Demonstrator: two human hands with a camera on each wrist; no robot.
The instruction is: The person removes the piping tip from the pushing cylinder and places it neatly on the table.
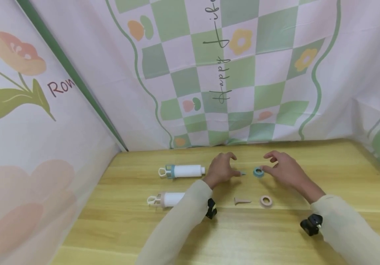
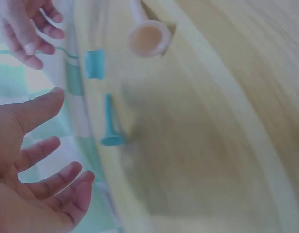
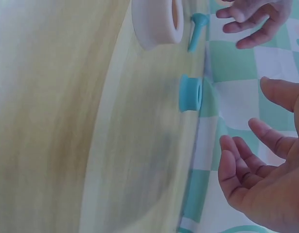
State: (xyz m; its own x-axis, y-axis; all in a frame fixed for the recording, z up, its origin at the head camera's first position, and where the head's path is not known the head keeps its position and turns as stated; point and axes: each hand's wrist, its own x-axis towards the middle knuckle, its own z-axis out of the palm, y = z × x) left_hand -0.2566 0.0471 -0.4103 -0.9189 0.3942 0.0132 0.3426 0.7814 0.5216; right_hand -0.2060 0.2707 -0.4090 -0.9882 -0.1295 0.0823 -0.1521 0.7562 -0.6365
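Observation:
My left hand (image 1: pixel 221 169), fingers loosely bent, hovers beside a small blue funnel-shaped piece (image 2: pixel 109 121). In the left wrist view that piece lies on the table, apart from the fingers. My right hand (image 1: pixel 287 171) is held with thumb and fingers spread, close to a blue ring (image 1: pixel 258 172). A gap between that hand and the ring shows in the right wrist view. Both hands hold nothing. Nearer to me lie a pink funnel-shaped piece (image 1: pixel 242 201) and a pink ring (image 1: pixel 266 201).
Left of my left hand lies a white cylinder with a blue end and a looped handle (image 1: pixel 187 171). A similar cylinder with a pink end (image 1: pixel 173 199) is partly covered by my left sleeve. Behind the wooden table (image 1: pixel 243 239) hangs a checkered cloth (image 1: pixel 239 73).

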